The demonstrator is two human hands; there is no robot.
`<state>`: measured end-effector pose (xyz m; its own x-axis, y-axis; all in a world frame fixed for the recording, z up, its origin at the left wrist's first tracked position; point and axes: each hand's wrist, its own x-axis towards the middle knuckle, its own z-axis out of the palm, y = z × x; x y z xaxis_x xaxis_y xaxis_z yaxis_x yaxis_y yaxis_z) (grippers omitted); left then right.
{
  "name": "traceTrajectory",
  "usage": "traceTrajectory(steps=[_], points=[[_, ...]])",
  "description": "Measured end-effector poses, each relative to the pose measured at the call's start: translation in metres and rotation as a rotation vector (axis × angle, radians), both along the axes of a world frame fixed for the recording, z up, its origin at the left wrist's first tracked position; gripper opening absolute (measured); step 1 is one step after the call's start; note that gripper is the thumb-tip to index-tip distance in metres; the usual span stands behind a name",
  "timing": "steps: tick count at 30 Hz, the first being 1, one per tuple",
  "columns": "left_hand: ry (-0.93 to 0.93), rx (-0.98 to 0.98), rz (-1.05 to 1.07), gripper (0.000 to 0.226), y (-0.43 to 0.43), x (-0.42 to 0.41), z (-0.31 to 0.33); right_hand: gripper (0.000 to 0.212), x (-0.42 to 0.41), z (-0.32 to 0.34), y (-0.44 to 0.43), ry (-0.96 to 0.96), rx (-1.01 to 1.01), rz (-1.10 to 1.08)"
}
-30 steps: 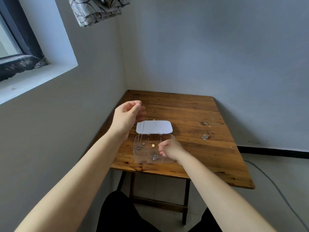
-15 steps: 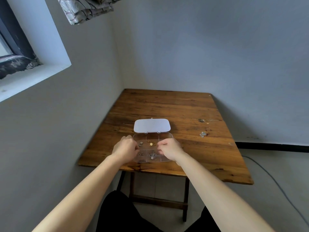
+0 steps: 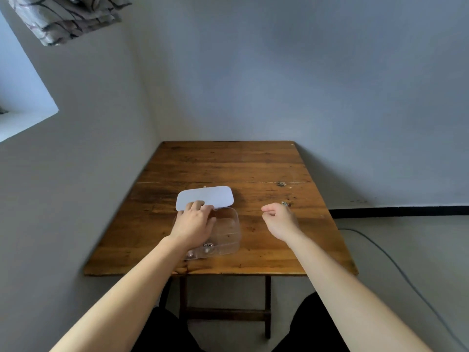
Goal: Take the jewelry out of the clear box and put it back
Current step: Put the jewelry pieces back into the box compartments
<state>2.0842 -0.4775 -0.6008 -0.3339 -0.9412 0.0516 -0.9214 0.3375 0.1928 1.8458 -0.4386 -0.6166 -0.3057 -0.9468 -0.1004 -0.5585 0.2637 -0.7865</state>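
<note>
The clear box (image 3: 229, 233) stands open on the wooden table (image 3: 228, 161), its white lid (image 3: 210, 196) tipped back behind it. Small silver jewelry (image 3: 208, 246) lies in a front compartment. My left hand (image 3: 194, 222) lies palm down over the box's left half, fingertips at the back edge by the lid; what is under them is hidden. My right hand (image 3: 280, 219) hovers over the bare table to the right of the box, fingers curled with thumb and forefinger pinched, nothing visible in them. A small silver piece (image 3: 284, 204) lies on the table just behind its knuckles.
The table stands in a corner, walls close on its left and far sides. A grey cable (image 3: 380, 250) runs across the floor to the right. A folded curtain (image 3: 63, 16) hangs at the upper left above a window recess (image 3: 22, 113).
My left hand came down from above the lid onto the box's left side. My right hand left the box and swung right, toward the silver piece on the table.
</note>
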Motion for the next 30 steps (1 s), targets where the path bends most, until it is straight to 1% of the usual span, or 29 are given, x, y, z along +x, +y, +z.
traceTrajectory(steps=[4,7,9,12,15,17,19,22,25,30], points=[[0.018,0.021,-0.129,0.048,-0.009,-0.049,-0.01,0.034,-0.045,-0.018,-0.003,0.057,0.044,-0.09],[-0.025,0.042,-0.248,0.052,-0.015,-0.087,-0.017,0.037,-0.071,-0.033,-0.009,0.096,0.069,-0.115],[-0.086,0.07,-0.303,0.053,-0.02,-0.108,-0.021,0.039,-0.084,-0.043,-0.014,0.129,0.081,-0.12],[-0.221,0.107,-0.33,0.053,-0.029,-0.127,-0.028,0.045,-0.095,-0.053,-0.026,0.191,0.078,-0.078],[-0.36,0.116,-0.326,0.053,-0.033,-0.135,-0.037,0.056,-0.097,-0.061,-0.039,0.291,0.084,-0.002],[-0.384,0.101,-0.313,0.054,-0.033,-0.136,-0.043,0.065,-0.096,-0.065,-0.048,0.365,0.101,0.026],[-0.374,0.082,-0.303,0.054,-0.034,-0.136,-0.049,0.067,-0.096,-0.069,-0.055,0.437,0.097,0.025],[-0.363,0.074,-0.298,0.055,-0.034,-0.136,-0.051,0.062,-0.098,-0.071,-0.059,0.522,0.073,0.032],[-0.35,0.081,-0.29,0.055,-0.035,-0.136,-0.052,0.052,-0.101,-0.074,-0.06,0.552,0.028,0.043],[-0.319,0.115,-0.293,0.056,-0.037,-0.136,-0.05,0.024,-0.097,-0.072,-0.055,0.415,-0.124,-0.045]])
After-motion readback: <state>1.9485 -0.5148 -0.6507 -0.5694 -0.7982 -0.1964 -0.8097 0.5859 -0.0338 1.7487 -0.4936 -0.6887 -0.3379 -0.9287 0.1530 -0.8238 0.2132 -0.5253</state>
